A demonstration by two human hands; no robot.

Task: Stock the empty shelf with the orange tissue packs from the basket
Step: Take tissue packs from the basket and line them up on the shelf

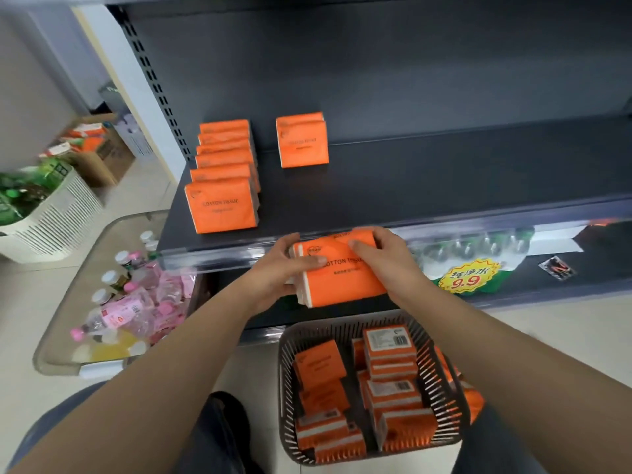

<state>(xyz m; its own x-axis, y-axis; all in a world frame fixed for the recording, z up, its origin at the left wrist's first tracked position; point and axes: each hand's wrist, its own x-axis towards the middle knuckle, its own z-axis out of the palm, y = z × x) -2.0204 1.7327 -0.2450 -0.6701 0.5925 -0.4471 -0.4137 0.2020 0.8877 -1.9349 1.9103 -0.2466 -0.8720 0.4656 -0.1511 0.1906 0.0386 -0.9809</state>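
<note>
Item: orange tissue pack (342, 268), held just before the front edge of the shelf (410, 179) and above the basket (284, 371). Printed face up, long axis roughly along the shelf edge.
Left hand (287, 265): grips the left end, thumb across the face.
Right hand (383, 254): grips the right end, thumb on top.
On shelf: row of packs (222, 172) upright along the left edge; further packs (302, 142) at the back.
Basket contents: loose tissue packs (390, 354), mixed orientations.
Below shelf: bottled water (478, 248), price tag (468, 277).
Floor left: clear bin (58, 336) of bottles.
</note>
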